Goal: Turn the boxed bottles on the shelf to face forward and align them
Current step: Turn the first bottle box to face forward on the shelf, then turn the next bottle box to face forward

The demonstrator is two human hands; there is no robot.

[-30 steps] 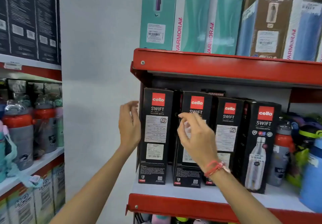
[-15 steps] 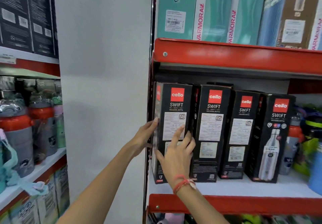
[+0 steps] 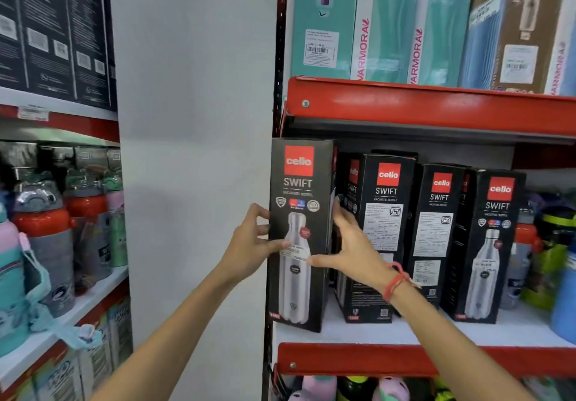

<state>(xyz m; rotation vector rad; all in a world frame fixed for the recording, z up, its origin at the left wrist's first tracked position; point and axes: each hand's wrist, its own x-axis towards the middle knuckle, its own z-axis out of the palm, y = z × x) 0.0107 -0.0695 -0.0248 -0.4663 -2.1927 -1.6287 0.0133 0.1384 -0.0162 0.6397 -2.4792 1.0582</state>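
Shelf (image 3: 374, 335): upright boxed bottle (image 3: 300, 232), picture-side forward.

A plain white wall panel (image 3: 193, 151) stands between red-edged shop shelving (image 3: 436, 107) under even light.

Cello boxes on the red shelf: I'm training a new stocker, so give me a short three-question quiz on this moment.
1. True or false: both hands hold the leftmost box.
2. How many of the four front-row boxes show the bottle picture forward?
A) one B) two C) four
3. Fill in: the two middle boxes show their ___ side forward.

Key:
1. True: the left hand grips its left edge, the right hand its right edge.
2. B: the leftmost and the rightmost box.
3. Label (printed text).
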